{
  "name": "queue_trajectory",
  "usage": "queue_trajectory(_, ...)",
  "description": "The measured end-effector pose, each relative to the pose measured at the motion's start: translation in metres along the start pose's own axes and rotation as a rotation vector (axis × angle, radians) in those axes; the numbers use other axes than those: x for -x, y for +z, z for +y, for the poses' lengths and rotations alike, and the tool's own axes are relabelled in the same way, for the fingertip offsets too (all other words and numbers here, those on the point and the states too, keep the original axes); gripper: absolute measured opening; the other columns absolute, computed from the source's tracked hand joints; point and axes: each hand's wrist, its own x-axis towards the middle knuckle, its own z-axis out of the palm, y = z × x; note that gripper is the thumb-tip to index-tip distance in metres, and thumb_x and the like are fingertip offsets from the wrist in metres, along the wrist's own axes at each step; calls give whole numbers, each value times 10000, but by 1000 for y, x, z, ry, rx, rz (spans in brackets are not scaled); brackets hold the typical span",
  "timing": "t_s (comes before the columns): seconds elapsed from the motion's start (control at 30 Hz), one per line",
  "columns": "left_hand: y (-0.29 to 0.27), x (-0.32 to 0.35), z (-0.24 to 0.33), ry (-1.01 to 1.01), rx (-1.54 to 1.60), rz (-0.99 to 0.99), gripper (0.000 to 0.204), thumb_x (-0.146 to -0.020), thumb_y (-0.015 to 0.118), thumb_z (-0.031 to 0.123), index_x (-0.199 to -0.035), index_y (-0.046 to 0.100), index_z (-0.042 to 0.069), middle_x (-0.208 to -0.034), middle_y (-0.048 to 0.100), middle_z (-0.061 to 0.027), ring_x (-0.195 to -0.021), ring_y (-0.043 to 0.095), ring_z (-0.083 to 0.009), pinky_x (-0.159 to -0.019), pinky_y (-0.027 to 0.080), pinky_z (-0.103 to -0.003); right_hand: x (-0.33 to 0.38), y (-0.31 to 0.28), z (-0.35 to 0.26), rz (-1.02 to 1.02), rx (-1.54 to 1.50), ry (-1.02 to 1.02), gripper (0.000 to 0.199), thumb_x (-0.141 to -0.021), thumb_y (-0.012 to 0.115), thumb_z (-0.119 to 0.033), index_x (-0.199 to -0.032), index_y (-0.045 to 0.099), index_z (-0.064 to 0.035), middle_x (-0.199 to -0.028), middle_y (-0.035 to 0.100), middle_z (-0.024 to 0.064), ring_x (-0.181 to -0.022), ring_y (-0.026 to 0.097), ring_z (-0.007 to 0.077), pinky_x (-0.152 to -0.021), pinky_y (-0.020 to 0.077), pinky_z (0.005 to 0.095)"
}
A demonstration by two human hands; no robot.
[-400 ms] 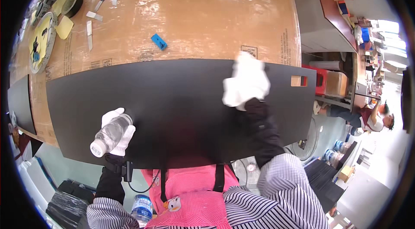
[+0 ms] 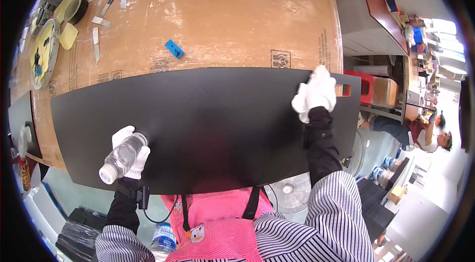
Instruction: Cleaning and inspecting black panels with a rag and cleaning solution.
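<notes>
A long black panel (image 2: 222,113) with a gently curved far edge lies across the near side of the table, a rectangular cutout near its right end. My left hand (image 2: 141,159), in a white glove, is wrapped round a clear plastic bottle (image 2: 124,154) with a white cap. The bottle is tilted over the panel's left part, its cap toward the lower left. On the far right part of the panel, next to the cutout, is my white-gloved right hand (image 2: 316,96). It is closed on what looks like a bunched white cloth (image 2: 320,73); glove and cloth are hard to tell apart.
Brown cardboard under clear film (image 2: 217,19) covers the table. A blue block (image 2: 174,49) lies beyond the panel. At the far left are blades, a tape roll (image 2: 76,10) and a round tray (image 2: 53,59). A floor fan (image 2: 288,190) stands below the near edge; a co-worker (image 2: 425,136) is at right.
My right hand has swept to the right along the panel, up to the cutout. My left hand keeps the bottle in nearly the same place. At far left, a white-gloved hand now shows.
</notes>
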Motion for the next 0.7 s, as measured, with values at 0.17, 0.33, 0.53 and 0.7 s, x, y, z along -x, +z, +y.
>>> queue_trajectory(0.17, 2, 2, -8, -19, -9, 48, 863, -800, 868, 614, -1372, 592, 29, -1325, 605, -126, -1258, 590, -305, -1096, 472, -463, 25, -47, -157, -226, -768, -245, 266, -744, 712, -108, -1006, 695, -148, -945, 683, 70, -947, 711, 328, -830, 593, 422)
queue_trajectory(0.33, -10, 14, -27, 44, -98, 90, 840, -803, 863, 602, -1369, 600, 40, -1331, 600, -127, -1265, 581, -318, -1097, 468, -478, 24, -43, -97, -340, -718, -326, 324, -748, 650, -85, -1065, 665, -151, -1003, 676, 105, -893, 683, 315, -737, 578, 426)
queue_trajectory(0.53, 4, 1, -13, 87, -71, 96, 840, -790, 874, 616, -1338, 600, 42, -1307, 599, -121, -1245, 583, -313, -1079, 476, -476, 22, 42, 28, -66, -6, 50, 431, -740, 656, -159, -1143, 573, -31, -1138, 660, 168, -1053, 619, 380, -875, 550, 437)
queue_trajectory(0.7, 1, 11, -14, -159, 43, 64, 885, -763, 928, 566, -1379, 560, 48, -1311, 589, -106, -1257, 575, -285, -1092, 476, -457, 26, -46, -181, -297, -766, -243, 340, -716, 700, -152, -1055, 690, -181, -994, 699, 60, -901, 717, 307, -768, 606, 425)
